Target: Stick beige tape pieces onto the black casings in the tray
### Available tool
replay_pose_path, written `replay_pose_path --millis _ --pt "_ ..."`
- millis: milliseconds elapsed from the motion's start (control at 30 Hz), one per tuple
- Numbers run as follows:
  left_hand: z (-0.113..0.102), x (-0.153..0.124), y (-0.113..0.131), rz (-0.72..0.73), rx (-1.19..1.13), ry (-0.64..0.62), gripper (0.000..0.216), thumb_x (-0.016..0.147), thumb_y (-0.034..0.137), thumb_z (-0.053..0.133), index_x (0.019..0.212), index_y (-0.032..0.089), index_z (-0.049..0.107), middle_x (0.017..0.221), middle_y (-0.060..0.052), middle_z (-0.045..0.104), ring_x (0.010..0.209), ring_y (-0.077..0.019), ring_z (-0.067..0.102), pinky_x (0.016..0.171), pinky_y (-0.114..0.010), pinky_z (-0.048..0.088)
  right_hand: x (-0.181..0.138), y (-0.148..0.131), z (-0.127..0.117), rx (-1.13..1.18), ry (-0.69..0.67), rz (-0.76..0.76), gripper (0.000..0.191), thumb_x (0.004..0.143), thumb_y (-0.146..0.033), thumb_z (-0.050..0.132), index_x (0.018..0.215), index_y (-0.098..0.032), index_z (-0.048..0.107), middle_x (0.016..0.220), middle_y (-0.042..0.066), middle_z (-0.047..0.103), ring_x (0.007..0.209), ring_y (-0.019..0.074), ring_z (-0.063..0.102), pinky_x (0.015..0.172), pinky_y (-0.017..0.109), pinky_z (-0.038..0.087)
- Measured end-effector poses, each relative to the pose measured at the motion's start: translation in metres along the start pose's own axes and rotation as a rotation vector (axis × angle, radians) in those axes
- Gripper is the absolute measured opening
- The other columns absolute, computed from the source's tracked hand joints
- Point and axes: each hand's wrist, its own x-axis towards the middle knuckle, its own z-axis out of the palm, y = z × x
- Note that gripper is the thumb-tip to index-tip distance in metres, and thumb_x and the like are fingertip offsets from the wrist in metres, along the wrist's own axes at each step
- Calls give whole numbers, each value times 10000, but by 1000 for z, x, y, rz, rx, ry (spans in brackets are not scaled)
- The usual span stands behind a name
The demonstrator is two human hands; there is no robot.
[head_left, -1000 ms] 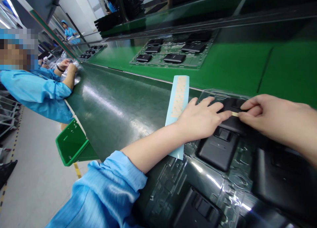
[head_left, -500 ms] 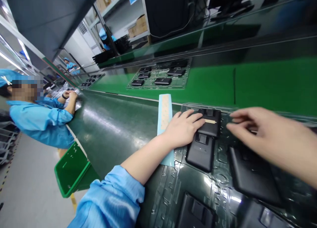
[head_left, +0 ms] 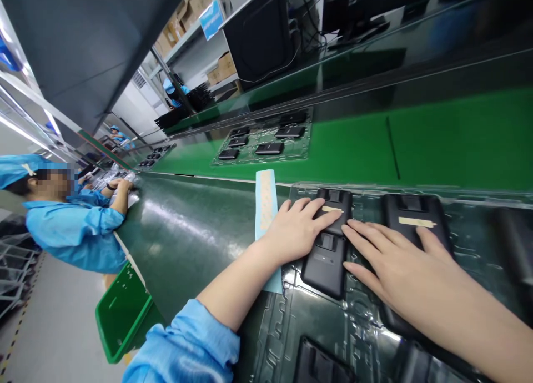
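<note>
A clear plastic tray [head_left: 291, 316] in front of me holds several black devices. My left hand [head_left: 297, 227] lies flat, fingers stretched onto the black device [head_left: 327, 255] at the tray's left, whose upper part carries a small tan sticker [head_left: 332, 209]. My right hand [head_left: 400, 266] rests open with spread fingers on the tray, between that device and a second black device [head_left: 410, 216] that also bears a tan sticker [head_left: 416, 222]. A light blue strip of sticker backing [head_left: 265, 205] lies under my left wrist.
A second tray of black devices [head_left: 266, 139] sits on the green conveyor belt [head_left: 416, 144] beyond. A person in a blue coat [head_left: 70, 227] works at the left. A green bin [head_left: 122, 316] hangs at the table's edge. Shelves with boxes stand at the back.
My right hand came down from the air and now rests flat on the tray. The view tilted upward. My left hand stayed on the left device.
</note>
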Motion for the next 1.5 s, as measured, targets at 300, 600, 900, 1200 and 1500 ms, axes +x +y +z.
replay_pose_path --millis 300,600,900,1200,1500 --pt "-4 2 6 -35 52 -2 389 878 198 253 1245 245 373 1251 -53 414 1056 -181 432 854 -331 358 -2 -2 1 22 28 -6 603 893 -257 44 956 -22 596 951 176 594 821 290 522 695 494 367" --pt "-4 3 11 -41 106 -6 386 886 197 233 1253 217 351 1255 -66 409 1061 -174 428 849 -324 350 0 -4 2 -3 14 -15 632 891 -264 21 944 -49 612 968 167 592 828 286 523 699 487 371" --pt "-20 11 9 62 180 -91 376 872 179 269 1229 142 380 1049 -78 503 919 -171 489 806 -314 357 0 -3 3 85 -13 6 619 883 -290 49 958 -18 599 962 192 587 824 308 522 682 508 381" --pt "-2 -8 1 -73 -94 60 420 834 172 299 1252 173 333 1241 -82 417 1116 -176 411 919 -344 340 -5 2 10 160 -27 53 662 888 -392 12 1006 -131 608 1007 134 587 888 270 527 721 501 418" --pt "2 -68 -19 -821 -721 192 713 730 286 507 1315 33 185 1310 -232 287 1212 -294 313 989 -446 259 5 6 4 230 -44 13 746 859 -465 -68 958 -240 637 948 107 613 822 285 577 584 519 477"
